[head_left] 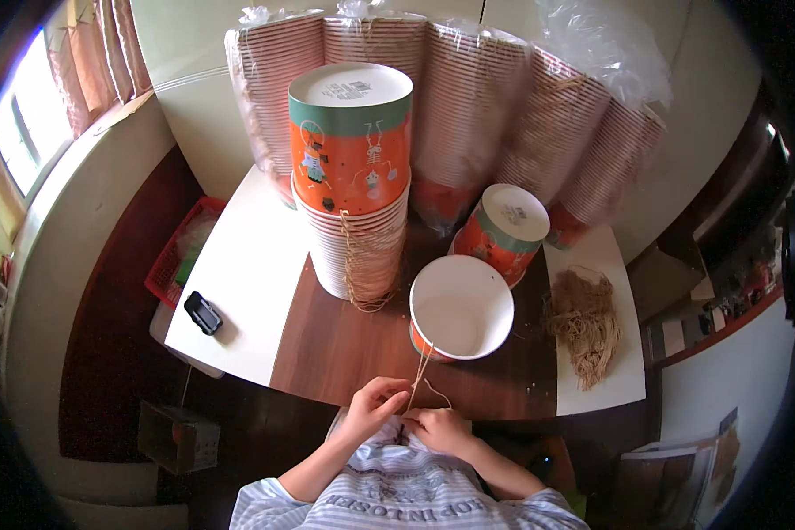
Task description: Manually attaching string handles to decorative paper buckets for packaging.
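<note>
A paper bucket [462, 283], white inside with an orange outside, stands open side up near the table's front edge. From its near rim a thin tan twine [422, 364] runs down towards me. My left hand [375, 408] has its fingers closed around the twine just in front of the bucket. Close beside it, my right hand [440, 431] pinches the lower part of the twine, and a loose end curls above that hand. The exact grip of the fingertips is too small to make out.
An upside-down stack of buckets [352, 163] stands left of centre, twine hanging down its side. A shorter upturned stack [508, 228] is behind the open bucket. Tall plastic-wrapped stacks [473, 106] line the back. A twine bundle [585, 322] lies right, a black object [203, 313] left.
</note>
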A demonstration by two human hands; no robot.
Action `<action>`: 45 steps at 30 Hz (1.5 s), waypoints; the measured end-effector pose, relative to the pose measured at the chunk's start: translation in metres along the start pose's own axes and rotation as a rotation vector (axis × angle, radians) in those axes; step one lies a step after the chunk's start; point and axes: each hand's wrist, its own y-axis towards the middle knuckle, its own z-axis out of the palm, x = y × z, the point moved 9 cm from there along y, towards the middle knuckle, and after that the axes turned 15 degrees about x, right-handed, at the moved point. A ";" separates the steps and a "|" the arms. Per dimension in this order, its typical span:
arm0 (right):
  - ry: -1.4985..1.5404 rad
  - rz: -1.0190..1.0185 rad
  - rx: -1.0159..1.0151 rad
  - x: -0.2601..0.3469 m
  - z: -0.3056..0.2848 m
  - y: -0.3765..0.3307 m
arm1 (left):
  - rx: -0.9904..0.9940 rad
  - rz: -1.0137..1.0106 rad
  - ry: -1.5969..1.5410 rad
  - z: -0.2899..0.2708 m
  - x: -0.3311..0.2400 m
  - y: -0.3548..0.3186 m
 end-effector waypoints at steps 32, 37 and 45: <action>-0.325 -0.082 0.390 0.026 0.059 -0.006 | 0.008 0.027 -0.012 -0.002 -0.016 0.030; -0.286 -0.159 0.480 0.024 0.080 -0.007 | -0.006 0.051 -0.049 0.000 -0.034 0.048; -0.409 -0.133 0.560 0.023 0.076 -0.005 | 0.047 0.020 0.004 0.008 -0.056 0.058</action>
